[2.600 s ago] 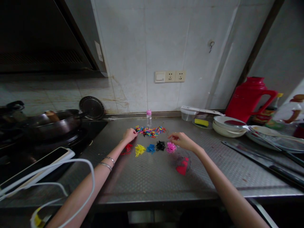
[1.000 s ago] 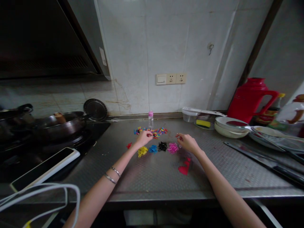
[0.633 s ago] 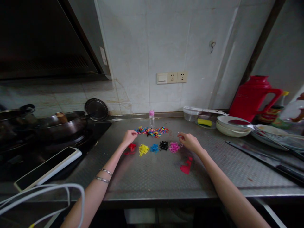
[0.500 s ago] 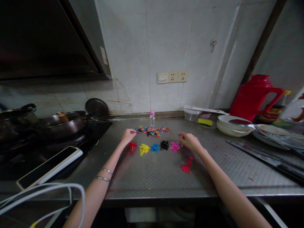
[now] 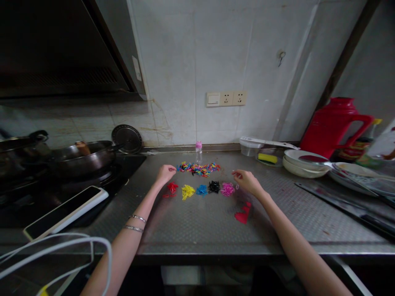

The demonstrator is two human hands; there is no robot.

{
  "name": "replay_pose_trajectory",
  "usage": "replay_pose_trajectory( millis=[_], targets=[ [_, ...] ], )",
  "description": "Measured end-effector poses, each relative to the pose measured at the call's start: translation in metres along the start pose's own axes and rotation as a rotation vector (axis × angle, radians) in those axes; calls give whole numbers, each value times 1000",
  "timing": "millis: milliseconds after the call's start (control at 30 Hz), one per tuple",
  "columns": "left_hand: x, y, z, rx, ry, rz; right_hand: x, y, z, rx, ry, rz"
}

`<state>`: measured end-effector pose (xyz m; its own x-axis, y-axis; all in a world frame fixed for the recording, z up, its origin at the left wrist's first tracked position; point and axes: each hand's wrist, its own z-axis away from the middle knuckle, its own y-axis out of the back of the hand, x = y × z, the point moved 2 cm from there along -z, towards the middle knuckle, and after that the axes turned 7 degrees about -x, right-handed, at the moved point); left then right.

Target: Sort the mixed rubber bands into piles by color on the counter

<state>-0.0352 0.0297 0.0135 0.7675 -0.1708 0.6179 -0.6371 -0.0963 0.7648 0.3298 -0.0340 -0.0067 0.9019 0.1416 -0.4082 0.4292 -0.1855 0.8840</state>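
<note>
My left hand [image 5: 166, 173] is closed in a pinch at the left end of a mixed heap of small coloured rubber bands [image 5: 199, 168]; what the fingertips hold, if anything, is too small to tell. To the right, my right hand [image 5: 246, 181] is also pinched, just beyond the pink bands [image 5: 227, 189], its fingertip contents unclear. In a row before the heap lie separate piles of red bands [image 5: 173, 187], yellow bands [image 5: 187, 192], blue bands [image 5: 202, 190] and black bands [image 5: 214, 187]. A small clear bottle with a pink cap [image 5: 198, 152] stands behind the heap.
Torn red pieces [image 5: 242, 214] lie near my right forearm. A long knife [image 5: 339, 207], stacked bowls [image 5: 305, 166] and a red thermos [image 5: 331, 127] occupy the right. On the left are a pan [image 5: 83, 158] on the stove, a white phone-like device [image 5: 66, 211] and white cables [image 5: 105, 242].
The view has shifted slightly. Both hands stay pinched in nearly the same places, and the piles look the same.
</note>
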Motion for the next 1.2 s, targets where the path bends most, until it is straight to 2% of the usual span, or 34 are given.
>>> replay_pose_trajectory(
  millis=[100,233,400,533,800,1033,1200],
  targets=[
    [0,0,0,-5,-3,-13,-5,0,-9,-21,60,-32],
    [-2,0,2,-8,-5,-8,-16,-6,-37,-77,91,-38],
    [-10,-3,3,-13,31,1,-23,-29,-76,-98,54,-42],
    [-20,-8,1,-39,41,-11,-19,-46,-91,-119,0,-19],
    [-24,-11,3,-60,32,6,-17,-52,-101,-146,-30,87],
    [-22,-10,6,-71,47,14,-18,-46,-96,-120,-41,63],
    [-28,-9,3,-50,27,13,-41,-38,-85,-56,-45,22]
  ],
)
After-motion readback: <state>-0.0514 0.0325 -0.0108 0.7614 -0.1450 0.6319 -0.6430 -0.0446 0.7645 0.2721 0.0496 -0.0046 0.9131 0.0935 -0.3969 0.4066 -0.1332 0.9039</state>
